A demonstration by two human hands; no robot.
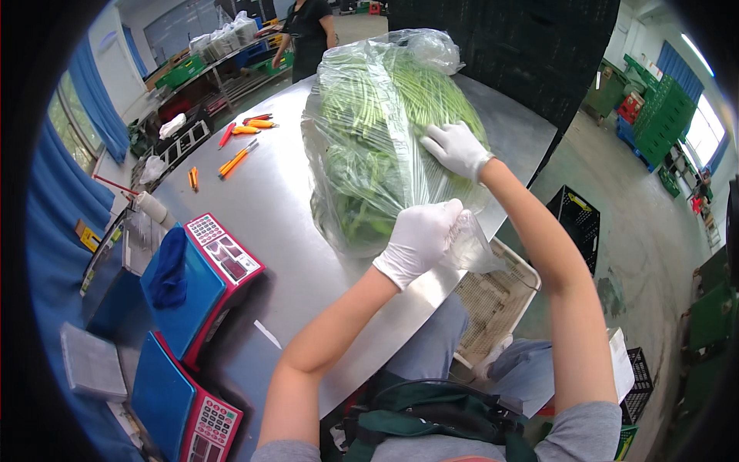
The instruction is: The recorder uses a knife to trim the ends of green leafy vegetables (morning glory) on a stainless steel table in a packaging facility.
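A large clear plastic bag packed with long green leafy vegetables lies on the steel table. My left hand, in a white glove, is closed on the gathered loose end of the bag at its near side. My right hand, also gloved, lies on the bag over the stalks at the right, fingers stretched out and slightly bent. Knives and cutters with orange and red handles lie on the table to the left.
Two scales with blue tops stand at the left, one under a blue cloth. A cream crate and black crate are below the right edge. A person stands beyond the table. Green crates are stacked at the right.
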